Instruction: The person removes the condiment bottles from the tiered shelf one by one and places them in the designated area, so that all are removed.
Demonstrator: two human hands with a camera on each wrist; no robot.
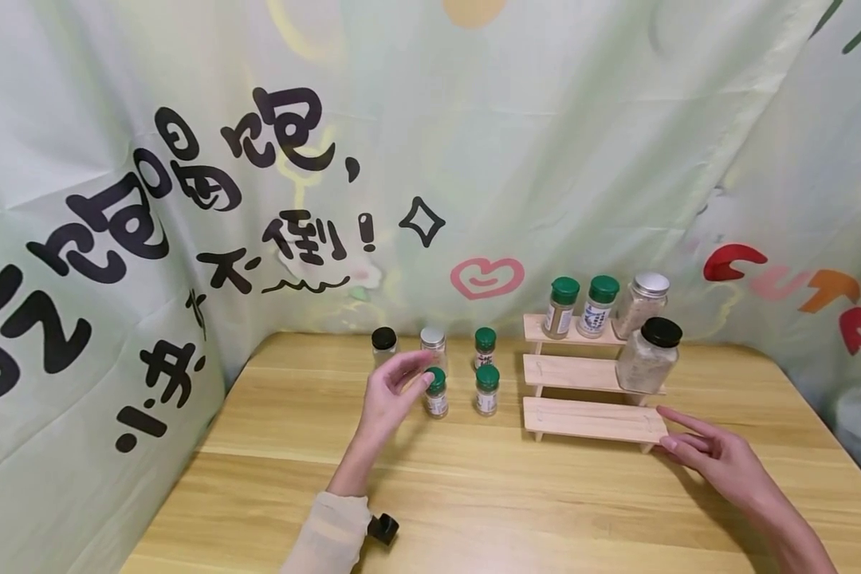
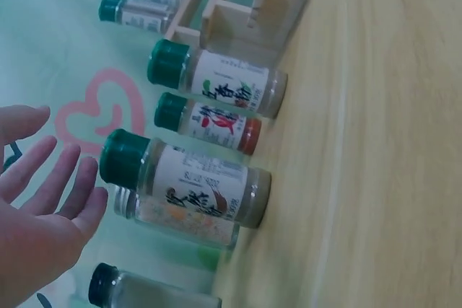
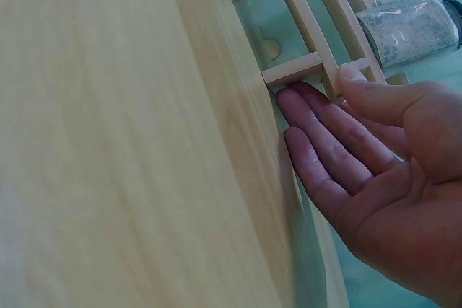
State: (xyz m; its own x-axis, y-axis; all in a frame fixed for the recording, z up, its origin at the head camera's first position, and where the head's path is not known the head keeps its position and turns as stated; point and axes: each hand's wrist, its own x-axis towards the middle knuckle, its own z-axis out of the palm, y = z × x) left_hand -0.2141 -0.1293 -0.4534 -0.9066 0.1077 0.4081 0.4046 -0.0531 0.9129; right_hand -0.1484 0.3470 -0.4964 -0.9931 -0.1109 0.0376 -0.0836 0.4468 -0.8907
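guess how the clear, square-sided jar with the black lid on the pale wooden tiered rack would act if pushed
The jar looks well filled, so it's probably heavy for its size. Its flat sides suggest sliding rather than rolling. Standing on a shallow step of the rack, it might tip off.

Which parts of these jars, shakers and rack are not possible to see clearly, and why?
Head view: leftmost black-capped jar, lower part hidden by left hand.
Head view: front green-capped shakers, label print too small to read.
Right wrist view: wooden rack, cut off by top edge.
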